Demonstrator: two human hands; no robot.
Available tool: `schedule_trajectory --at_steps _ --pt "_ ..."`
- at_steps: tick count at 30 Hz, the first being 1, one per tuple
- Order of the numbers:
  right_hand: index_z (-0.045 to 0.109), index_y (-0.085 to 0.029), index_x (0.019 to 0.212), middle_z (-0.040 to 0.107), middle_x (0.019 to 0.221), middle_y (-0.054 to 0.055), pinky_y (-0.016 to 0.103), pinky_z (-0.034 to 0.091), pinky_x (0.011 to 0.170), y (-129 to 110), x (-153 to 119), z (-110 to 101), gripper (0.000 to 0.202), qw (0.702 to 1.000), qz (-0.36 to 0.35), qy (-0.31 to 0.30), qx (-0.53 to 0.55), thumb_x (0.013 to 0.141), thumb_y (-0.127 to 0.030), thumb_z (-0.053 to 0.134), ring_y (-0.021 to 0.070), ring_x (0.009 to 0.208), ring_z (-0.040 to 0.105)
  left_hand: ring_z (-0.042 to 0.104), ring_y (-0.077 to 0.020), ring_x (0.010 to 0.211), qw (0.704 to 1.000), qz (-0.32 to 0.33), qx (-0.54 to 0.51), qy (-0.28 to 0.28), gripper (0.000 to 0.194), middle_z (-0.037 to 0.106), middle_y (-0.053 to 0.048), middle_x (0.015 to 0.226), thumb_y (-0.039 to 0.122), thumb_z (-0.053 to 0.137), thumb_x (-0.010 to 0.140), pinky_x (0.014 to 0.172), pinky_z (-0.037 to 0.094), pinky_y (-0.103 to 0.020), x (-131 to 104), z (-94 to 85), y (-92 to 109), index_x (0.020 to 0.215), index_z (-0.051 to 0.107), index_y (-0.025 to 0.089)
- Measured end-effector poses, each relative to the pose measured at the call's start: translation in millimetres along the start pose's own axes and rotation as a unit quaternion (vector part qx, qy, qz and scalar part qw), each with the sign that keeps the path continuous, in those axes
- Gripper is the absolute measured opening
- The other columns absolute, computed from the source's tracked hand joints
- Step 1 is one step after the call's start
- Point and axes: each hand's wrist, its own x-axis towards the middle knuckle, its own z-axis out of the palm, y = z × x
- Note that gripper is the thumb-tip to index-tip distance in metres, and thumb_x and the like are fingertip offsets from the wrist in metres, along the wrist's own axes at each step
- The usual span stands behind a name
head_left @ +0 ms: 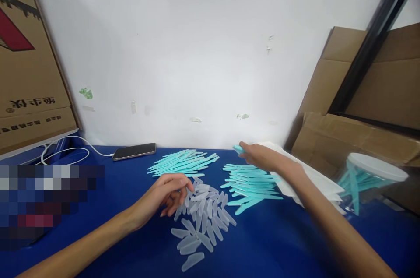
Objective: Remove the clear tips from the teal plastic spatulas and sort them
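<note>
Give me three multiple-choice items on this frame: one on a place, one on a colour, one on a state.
1. Where does the phone lie?
A. at the back of the table by the wall
B. on the jar lid
C. under the white caps

2. What colour is the tabletop?
A. red
B. blue
C. grey

3. What is the right hand doing?
A. resting flat and empty
B. gripping the jar
C. pinching a teal stick

Answers:
1 A, the phone sits near the wall beside the white cable.
2 B, the bare surface is blue.
3 C, a teal stick shows at its fingertips above the right teal pile, while the left hand touches the white caps.
</note>
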Motion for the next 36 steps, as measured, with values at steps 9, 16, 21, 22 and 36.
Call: schedule_trajectory --at_steps 9,16,21,22,36 --pt "0.059 -0.02 0.121 0.067 0.118 0.014 0.035 0.048 0.087 29.1 13.4 51.6 0.035 0.998 -0.009 -0.057 -0.004 0.096 -0.042 0.047 0.0287 0.106 0.063 0.034 -0.0082 0.047 0.966 0.089 0.188 0.151 0.033 0.044 0.006 0.055 0.042 0.049 0.093 0.046 0.025 -0.021 7.1 -12.0 -10.0 0.081 0.065 0.016" --pt "0.065 -0.018 0.119 0.069 0.114 0.011 0.032 0.049 0.081 30.7 6.5 36.5 0.05 0.994 -0.027 -0.075 0.077 0.09 -0.057 0.052 0.026 0.098 0.064 0.043 -0.0136 0.055 0.894 0.101 0.391 0.195 0.03 0.052 0.004 0.06 0.036 0.042 0.096 0.054 0.029 -0.027 8.3 -19.7 -18.9 0.084 0.065 0.021" --pt "0.07 -0.02 0.113 0.071 0.111 0.01 0.032 0.048 0.081 30.3 7.5 42.7 0.048 0.994 -0.042 -0.029 0.099 0.095 -0.056 0.044 0.0252 0.096 0.065 0.053 -0.0164 0.064 0.844 0.102 0.483 0.21 0.025 0.06 0.002 0.07 0.033 0.042 0.095 0.061 0.036 -0.029 10.1 -22.4 -17.3 0.087 0.063 0.022" --pt "0.07 -0.021 0.113 0.071 0.11 0.01 0.032 0.048 0.082 29.8 8.0 44.4 0.047 0.994 -0.042 -0.022 0.095 0.096 -0.056 0.043 0.0251 0.095 0.065 0.055 -0.0174 0.069 0.838 0.103 0.492 0.211 0.024 0.062 0.001 0.075 0.033 0.042 0.095 0.064 0.039 -0.03 10.7 -23.9 -18.1 0.089 0.062 0.022" --pt "0.061 -0.022 0.124 0.063 0.123 0.011 0.038 0.046 0.095 9.3 12.6 59.5 0.037 0.992 -0.078 0.099 0.024 0.102 -0.04 0.036 0.0254 0.11 0.061 0.053 -0.0283 0.108 0.768 0.164 0.589 0.191 0.028 0.048 -0.008 0.119 0.038 0.051 0.093 0.098 0.046 -0.053 16.6 -37.4 -34.8 0.117 0.059 0.026"
